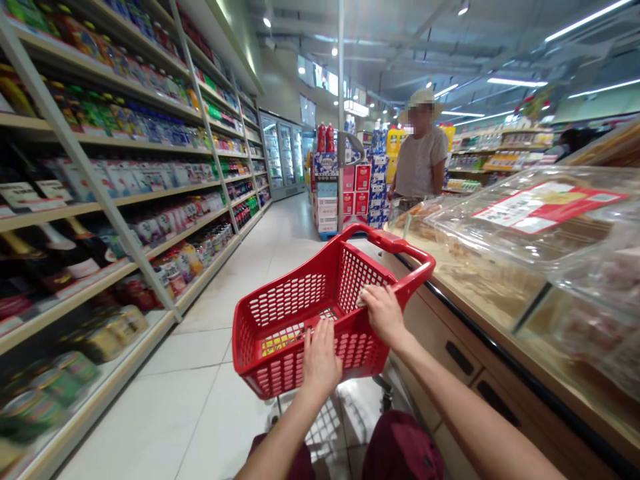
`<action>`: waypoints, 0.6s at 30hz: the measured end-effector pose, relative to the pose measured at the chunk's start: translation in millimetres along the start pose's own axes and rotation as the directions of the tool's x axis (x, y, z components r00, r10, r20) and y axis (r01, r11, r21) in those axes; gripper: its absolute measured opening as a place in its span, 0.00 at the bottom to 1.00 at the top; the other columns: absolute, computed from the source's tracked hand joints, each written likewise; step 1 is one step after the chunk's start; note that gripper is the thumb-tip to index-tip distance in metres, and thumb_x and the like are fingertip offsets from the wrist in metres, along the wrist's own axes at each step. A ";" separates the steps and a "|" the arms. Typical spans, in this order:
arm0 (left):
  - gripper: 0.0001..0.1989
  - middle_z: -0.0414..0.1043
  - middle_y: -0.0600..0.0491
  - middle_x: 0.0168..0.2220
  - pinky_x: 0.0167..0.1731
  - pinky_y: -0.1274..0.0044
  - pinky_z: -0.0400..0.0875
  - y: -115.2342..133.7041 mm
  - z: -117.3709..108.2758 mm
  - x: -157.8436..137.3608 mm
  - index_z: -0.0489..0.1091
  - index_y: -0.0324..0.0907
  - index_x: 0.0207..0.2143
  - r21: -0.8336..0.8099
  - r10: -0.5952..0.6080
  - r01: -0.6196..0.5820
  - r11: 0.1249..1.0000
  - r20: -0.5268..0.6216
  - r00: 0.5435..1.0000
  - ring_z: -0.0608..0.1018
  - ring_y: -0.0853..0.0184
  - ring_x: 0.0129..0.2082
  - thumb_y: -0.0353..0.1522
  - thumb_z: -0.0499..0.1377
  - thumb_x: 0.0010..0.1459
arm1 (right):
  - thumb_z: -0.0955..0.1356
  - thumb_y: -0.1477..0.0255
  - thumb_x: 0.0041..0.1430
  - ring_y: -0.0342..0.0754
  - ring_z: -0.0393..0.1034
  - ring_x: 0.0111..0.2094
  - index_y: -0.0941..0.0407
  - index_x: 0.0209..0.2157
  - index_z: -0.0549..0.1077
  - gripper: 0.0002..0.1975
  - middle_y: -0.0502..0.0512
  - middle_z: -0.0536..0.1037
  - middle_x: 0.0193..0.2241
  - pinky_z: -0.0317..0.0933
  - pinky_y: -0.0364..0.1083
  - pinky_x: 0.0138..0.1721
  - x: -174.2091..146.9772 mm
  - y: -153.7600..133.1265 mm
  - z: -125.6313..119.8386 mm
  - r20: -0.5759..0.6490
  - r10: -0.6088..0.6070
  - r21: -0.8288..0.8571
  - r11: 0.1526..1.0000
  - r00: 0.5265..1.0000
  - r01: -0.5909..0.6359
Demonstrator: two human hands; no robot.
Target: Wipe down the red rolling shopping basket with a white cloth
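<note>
In front of me stands a small red plastic shopping cart [295, 300] with perforated walls, turned sideways, its handle at the upper right. My left hand [323, 360] rests on the near side wall, fingers stretched out over the top rim. Farther right along that rim is my right hand [386, 313], its fingers curled around a small crumpled white wad [367, 293] that looks like tissue or cloth. Most of this wad is hidden by the fingers. Yellow patterned bits [277, 343] show at the cart's bottom; what they are I cannot make out.
Drink shelves [165, 147] line the left. A wooden display counter [450, 293] with a clear plastic cover [520, 207] runs close along the right. Ahead are stacked boxes [355, 190] and a person [420, 160] in a hat. White tiled floor [200, 373] lies between.
</note>
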State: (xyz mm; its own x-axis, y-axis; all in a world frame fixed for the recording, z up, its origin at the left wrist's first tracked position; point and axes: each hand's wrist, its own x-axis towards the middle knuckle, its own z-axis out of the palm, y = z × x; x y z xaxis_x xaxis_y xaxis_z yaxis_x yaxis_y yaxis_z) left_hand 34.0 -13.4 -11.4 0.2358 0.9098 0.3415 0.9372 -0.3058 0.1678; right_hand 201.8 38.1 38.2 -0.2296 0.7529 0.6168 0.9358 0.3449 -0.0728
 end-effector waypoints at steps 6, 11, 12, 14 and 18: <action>0.32 0.52 0.48 0.58 0.57 0.69 0.47 -9.5 -9.1 -3.5 0.51 0.34 0.56 -0.023 0.013 -0.011 1.000 0.060 0.998 0.53 0.65 0.58 0.25 0.48 0.44 | 0.59 0.78 0.56 0.47 0.62 0.46 0.51 0.41 0.68 0.14 0.53 0.71 0.45 0.41 0.53 0.53 -12.3 -13.9 5.3 0.051 -0.137 0.022 0.990 0.989 0.136; 0.35 0.46 0.47 0.60 0.57 0.68 0.45 -15.2 -6.8 -10.2 0.48 0.33 0.57 0.055 -0.022 0.018 0.998 0.069 0.997 0.47 0.62 0.60 0.25 0.48 0.43 | 0.59 0.78 0.55 0.49 0.60 0.48 0.53 0.40 0.70 0.13 0.54 0.71 0.46 0.43 0.52 0.51 -13.2 1.4 6.3 -0.071 0.019 -0.005 1.000 0.997 -0.020; 0.35 0.46 0.47 0.60 0.57 0.68 0.44 -12.9 -5.5 -10.1 0.47 0.32 0.57 0.052 -0.020 0.016 0.999 0.080 0.997 0.46 0.62 0.60 0.26 0.48 0.43 | 0.60 0.78 0.55 0.49 0.60 0.48 0.53 0.39 0.70 0.13 0.54 0.71 0.45 0.44 0.52 0.51 -15.0 -2.8 10.3 -0.069 0.008 0.015 1.000 0.998 -0.007; 0.35 0.45 0.48 0.60 0.57 0.68 0.43 -7.6 -3.9 -9.1 0.46 0.32 0.57 0.036 -0.003 -0.001 0.999 0.110 0.994 0.46 0.62 0.60 0.26 0.48 0.43 | 0.60 0.78 0.55 0.47 0.60 0.47 0.53 0.39 0.70 0.13 0.54 0.71 0.45 0.44 0.50 0.51 -19.8 -11.9 18.0 -0.044 -0.060 0.063 0.996 0.997 0.063; 0.36 0.44 0.49 0.61 0.58 0.67 0.41 -1.4 -5.4 -8.2 0.45 0.33 0.58 0.016 0.051 -0.054 0.998 0.156 0.986 0.45 0.64 0.60 0.26 0.47 0.43 | 0.58 0.79 0.56 0.48 0.60 0.48 0.51 0.42 0.68 0.16 0.53 0.70 0.47 0.42 0.53 0.52 -22.7 -2.2 17.8 -0.037 -0.083 0.077 0.993 0.996 0.086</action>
State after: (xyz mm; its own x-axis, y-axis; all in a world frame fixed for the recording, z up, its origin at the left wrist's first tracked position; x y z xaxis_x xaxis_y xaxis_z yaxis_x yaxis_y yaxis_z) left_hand 29.4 -21.9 -9.5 0.3205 0.9257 0.2007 0.9270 -0.3501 0.1347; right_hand 200.2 30.2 10.4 -0.2964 0.7007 0.6490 0.8894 0.4501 -0.0798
